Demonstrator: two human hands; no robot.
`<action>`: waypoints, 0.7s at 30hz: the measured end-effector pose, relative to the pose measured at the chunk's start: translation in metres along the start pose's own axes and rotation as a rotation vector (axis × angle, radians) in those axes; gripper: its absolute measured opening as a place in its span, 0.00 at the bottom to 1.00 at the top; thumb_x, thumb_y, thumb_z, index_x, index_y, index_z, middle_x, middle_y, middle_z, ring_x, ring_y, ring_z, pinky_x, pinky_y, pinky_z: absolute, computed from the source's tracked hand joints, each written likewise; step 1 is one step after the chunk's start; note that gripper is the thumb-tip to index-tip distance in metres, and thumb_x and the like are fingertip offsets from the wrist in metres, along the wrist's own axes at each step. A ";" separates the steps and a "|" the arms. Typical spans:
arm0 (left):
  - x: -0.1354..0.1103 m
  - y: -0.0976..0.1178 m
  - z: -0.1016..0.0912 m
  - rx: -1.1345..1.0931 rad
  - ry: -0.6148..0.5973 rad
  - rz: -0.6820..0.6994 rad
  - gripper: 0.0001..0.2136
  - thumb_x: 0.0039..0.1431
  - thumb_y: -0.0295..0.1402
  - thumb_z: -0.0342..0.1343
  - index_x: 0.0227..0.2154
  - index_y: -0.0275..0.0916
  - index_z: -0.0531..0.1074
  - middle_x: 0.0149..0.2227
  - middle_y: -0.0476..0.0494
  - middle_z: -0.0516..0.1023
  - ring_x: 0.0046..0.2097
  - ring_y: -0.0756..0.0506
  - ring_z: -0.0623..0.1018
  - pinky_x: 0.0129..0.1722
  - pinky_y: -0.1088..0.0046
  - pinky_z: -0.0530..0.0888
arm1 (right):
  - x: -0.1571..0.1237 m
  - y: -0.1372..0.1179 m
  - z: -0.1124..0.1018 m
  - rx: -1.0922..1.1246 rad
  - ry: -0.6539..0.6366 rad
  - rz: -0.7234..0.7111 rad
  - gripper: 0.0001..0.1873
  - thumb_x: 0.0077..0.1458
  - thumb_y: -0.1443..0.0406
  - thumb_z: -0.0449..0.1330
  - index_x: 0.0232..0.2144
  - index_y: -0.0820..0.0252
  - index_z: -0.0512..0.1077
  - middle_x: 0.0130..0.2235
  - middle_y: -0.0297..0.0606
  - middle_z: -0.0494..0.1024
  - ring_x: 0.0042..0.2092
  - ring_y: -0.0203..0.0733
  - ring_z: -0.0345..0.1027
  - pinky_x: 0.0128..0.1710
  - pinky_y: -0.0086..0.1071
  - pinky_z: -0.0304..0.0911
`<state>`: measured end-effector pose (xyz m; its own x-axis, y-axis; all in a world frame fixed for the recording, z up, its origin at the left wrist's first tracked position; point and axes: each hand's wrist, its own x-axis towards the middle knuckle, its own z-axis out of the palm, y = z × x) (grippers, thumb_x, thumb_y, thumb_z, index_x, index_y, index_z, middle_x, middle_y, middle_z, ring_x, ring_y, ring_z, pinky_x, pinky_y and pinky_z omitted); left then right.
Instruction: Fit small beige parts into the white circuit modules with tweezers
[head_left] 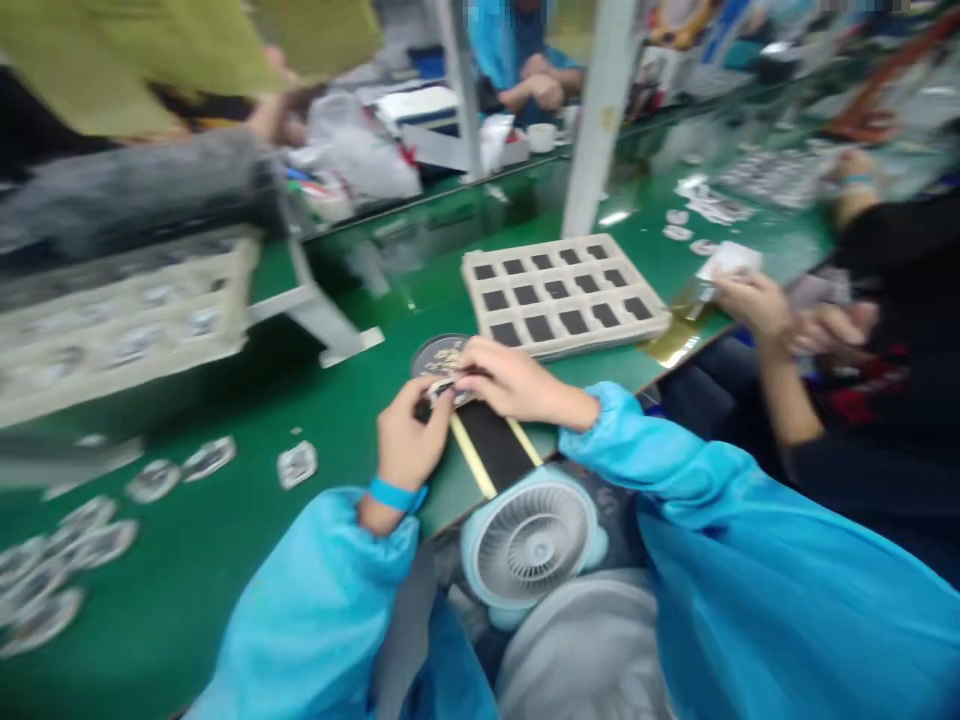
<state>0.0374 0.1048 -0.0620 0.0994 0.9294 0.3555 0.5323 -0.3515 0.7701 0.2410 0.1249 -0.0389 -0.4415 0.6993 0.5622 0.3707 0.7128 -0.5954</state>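
Blue-cuffed, left hand (pixel 411 440) and right hand (pixel 510 380) pinch a small part (pixel 442 391), I'd guess to steady it, at eleven o'clock from the fan (pixel 538 548); the tray (pixel 556 306) at their two o'clock seems placed within reach.

1. Passable: the green tabletop (pixel 341 410) between the left hand (pixel 411 440) and the loose silvery part (pixel 297 464).
2. The compartmented tray (pixel 607 336) bars the way beyond the right hand (pixel 517 380).
3. The round fan (pixel 537 545) blocks the near tabletop edge.
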 end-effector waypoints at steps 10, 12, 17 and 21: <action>0.012 -0.013 -0.004 -0.416 0.053 -0.221 0.10 0.60 0.39 0.62 0.40 0.38 0.76 0.32 0.47 0.80 0.33 0.47 0.79 0.36 0.72 0.75 | 0.058 0.023 0.000 -0.327 -0.091 0.062 0.10 0.70 0.61 0.56 0.43 0.59 0.77 0.42 0.41 0.79 0.42 0.45 0.74 0.42 0.37 0.66; 0.014 -0.014 -0.003 -0.548 0.034 -0.259 0.12 0.59 0.40 0.63 0.38 0.37 0.75 0.31 0.47 0.79 0.33 0.47 0.80 0.36 0.71 0.76 | 0.050 0.021 0.003 -0.169 -0.057 -0.028 0.11 0.67 0.58 0.61 0.46 0.57 0.77 0.43 0.39 0.79 0.44 0.43 0.75 0.44 0.36 0.69; 0.016 -0.015 0.001 -0.721 0.023 -0.318 0.16 0.53 0.43 0.67 0.36 0.36 0.75 0.32 0.45 0.80 0.31 0.48 0.80 0.35 0.72 0.78 | 0.036 0.020 0.008 -0.072 -0.077 -0.153 0.07 0.64 0.64 0.62 0.44 0.56 0.78 0.44 0.39 0.81 0.45 0.42 0.76 0.44 0.36 0.71; 0.013 -0.011 0.006 -0.739 0.039 -0.308 0.17 0.53 0.45 0.67 0.37 0.36 0.74 0.31 0.45 0.80 0.31 0.48 0.79 0.35 0.72 0.78 | 0.037 0.022 0.007 -0.105 -0.032 -0.132 0.06 0.60 0.69 0.62 0.40 0.57 0.77 0.41 0.38 0.82 0.42 0.43 0.77 0.43 0.37 0.71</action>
<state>0.0377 0.1213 -0.0694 0.0022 0.9970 0.0780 -0.1651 -0.0765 0.9833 0.2271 0.1664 -0.0356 -0.5173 0.5985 0.6117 0.3906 0.8011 -0.4535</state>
